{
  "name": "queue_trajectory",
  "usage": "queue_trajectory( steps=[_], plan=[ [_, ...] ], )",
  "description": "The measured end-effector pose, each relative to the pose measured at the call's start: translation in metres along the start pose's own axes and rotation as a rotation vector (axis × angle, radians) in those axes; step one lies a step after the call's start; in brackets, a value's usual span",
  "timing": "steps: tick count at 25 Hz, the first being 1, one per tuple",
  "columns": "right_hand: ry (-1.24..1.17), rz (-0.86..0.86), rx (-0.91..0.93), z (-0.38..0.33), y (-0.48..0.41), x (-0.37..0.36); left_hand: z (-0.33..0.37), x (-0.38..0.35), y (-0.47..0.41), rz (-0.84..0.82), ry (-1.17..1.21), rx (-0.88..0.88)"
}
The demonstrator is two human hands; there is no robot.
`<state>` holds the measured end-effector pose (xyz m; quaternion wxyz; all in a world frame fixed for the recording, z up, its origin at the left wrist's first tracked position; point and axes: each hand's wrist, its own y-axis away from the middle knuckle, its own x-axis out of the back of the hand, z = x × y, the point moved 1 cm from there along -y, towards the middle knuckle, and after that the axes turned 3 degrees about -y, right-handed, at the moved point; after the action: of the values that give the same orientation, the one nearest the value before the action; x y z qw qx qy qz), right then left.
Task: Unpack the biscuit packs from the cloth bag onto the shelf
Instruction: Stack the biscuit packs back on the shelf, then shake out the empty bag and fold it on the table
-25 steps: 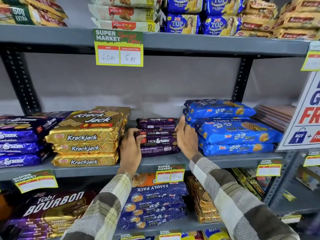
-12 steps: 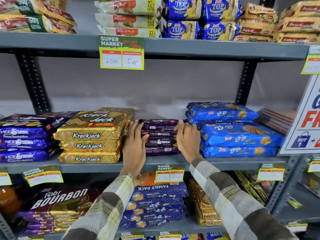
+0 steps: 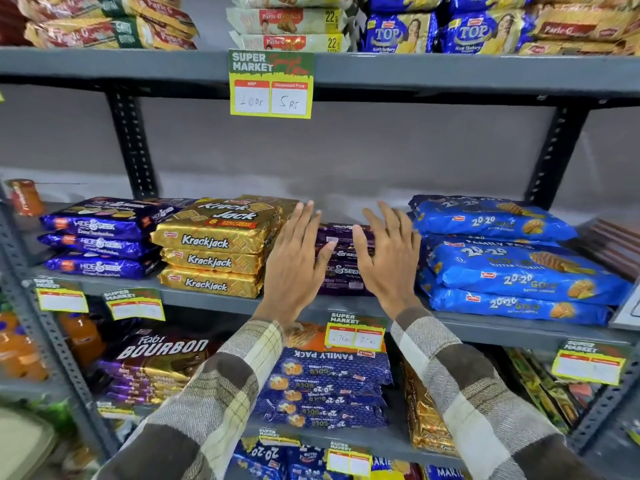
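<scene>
On middle shelf (image 3: 502, 332), purple packs (image 3: 341, 271) half hidden behind left hand (image 3: 294, 268), right hand (image 3: 388, 261), both spread

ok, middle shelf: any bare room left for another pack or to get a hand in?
Best room: atop the low Hide & Seek stack, between the Krackjack stack and the 20-20 stack, with open height above. Small bare shelf patch far left, between the orange jar and the purple stack. Otherwise stacks sit packed side by side.

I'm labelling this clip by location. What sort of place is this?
Most likely a supermarket biscuit aisle: grey metal shelves stacked with Krackjack packs and blue 20-20 packs, plus a "Super Market" price tag with handwritten prices on the shelf edge.
</scene>
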<state>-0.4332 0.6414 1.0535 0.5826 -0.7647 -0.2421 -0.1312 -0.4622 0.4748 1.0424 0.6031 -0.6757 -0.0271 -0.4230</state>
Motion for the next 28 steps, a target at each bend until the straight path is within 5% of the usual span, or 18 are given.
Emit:
queue_trajectory(
  steps=[8,16,28],
  plan=[
    [-0.116,0.054,0.169,-0.075,-0.003,-0.008,-0.044,0.063,0.008,0.110,-0.249,0.055],
    [-0.362,-0.005,0.383,-0.269,0.032,-0.047,-0.187,0.191,0.084,0.192,-0.556,0.324],
    [-0.793,-0.471,0.666,-0.613,0.252,-0.108,-0.385,0.402,0.392,-0.017,-0.880,0.904]
  ],
)
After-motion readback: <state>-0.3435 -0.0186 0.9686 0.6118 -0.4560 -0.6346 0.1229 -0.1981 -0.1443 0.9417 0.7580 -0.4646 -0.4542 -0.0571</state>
